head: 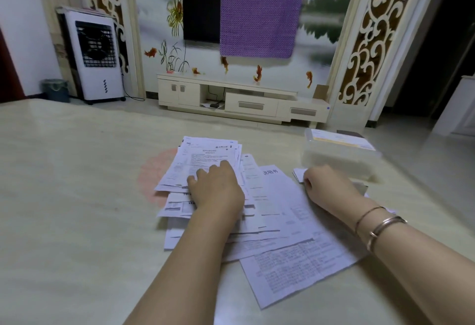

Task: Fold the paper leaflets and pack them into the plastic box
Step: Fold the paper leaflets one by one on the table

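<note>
Leftmost, at about ten o'clock beyond the pale tabletop [77, 196], a white air cooler [93, 57] stands on the floor with a small bin [55, 90] beside it. Further along at twelve o'clock, a low cream TV cabinet [239, 98] sits under a dark screen half covered by a purple cloth [259, 13]. On the tabletop's middle lies a loose heap of paper leaflets [270, 221], printed sheets overlapping one another and fanning toward five o'clock. The left hand [217, 188] rests on the upper sheets of the heap, knuckles up and fingers bent onto the paper, seemingly pressing or gathering the top sheet; whether it actually pinches the sheet is hard to tell. The right hand [327, 187], bracelets [380, 224] on its wrist, lies at about two o'clock from the heap with fingers curled around a small folded leaflet [299, 174], whose white corner shows at its fingertips. Just beyond that hand, at two o'clock, stands the clear plastic box [339, 155], open-topped, with some flat paper visible inside it.
</note>
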Demonstrator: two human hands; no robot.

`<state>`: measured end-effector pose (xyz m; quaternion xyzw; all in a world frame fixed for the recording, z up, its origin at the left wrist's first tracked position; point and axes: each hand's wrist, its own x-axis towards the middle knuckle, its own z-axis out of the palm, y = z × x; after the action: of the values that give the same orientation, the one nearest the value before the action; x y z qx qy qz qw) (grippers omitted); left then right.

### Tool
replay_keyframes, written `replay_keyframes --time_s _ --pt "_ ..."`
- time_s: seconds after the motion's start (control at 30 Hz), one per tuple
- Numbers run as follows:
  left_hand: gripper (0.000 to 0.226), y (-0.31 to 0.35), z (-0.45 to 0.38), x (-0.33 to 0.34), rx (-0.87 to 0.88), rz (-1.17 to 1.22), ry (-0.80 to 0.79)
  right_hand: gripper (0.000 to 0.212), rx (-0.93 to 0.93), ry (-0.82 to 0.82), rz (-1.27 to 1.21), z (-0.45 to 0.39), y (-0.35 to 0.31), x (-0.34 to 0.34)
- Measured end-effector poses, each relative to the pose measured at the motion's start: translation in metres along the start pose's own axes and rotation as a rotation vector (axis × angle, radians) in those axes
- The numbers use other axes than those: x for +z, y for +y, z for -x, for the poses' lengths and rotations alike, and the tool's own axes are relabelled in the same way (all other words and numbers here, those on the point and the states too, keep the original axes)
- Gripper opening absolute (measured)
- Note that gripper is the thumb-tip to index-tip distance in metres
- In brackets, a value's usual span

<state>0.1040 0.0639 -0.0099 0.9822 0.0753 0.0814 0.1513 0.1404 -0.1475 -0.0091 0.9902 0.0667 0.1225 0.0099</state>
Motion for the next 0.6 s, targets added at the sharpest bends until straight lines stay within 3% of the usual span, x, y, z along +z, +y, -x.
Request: replay_keyframes --time_s 0.1,0.27,0.43,0.6 --pt "0.029 0.002 0.001 0.000 0.032 0.012 0.066 0.016 0.017 -0.046 0.040 -0.001 -0.004 -0.002" --pt "0.018 0.002 0.002 -0.002 0.078 0.126 0.174 0.009 -0.022 0.105 -0.143 0.006 -0.002 -0.004" --pt "0.017 0.009 0.005 -0.004 0.173 0.244 0.303 0.028 -0.065 0.235 -0.442 0.058 -0.011 -0.014" --pt "0.015 0.030 0.025 -0.005 0.329 0.462 0.228 0.036 -0.103 0.270 -0.730 0.078 -0.003 -0.008"
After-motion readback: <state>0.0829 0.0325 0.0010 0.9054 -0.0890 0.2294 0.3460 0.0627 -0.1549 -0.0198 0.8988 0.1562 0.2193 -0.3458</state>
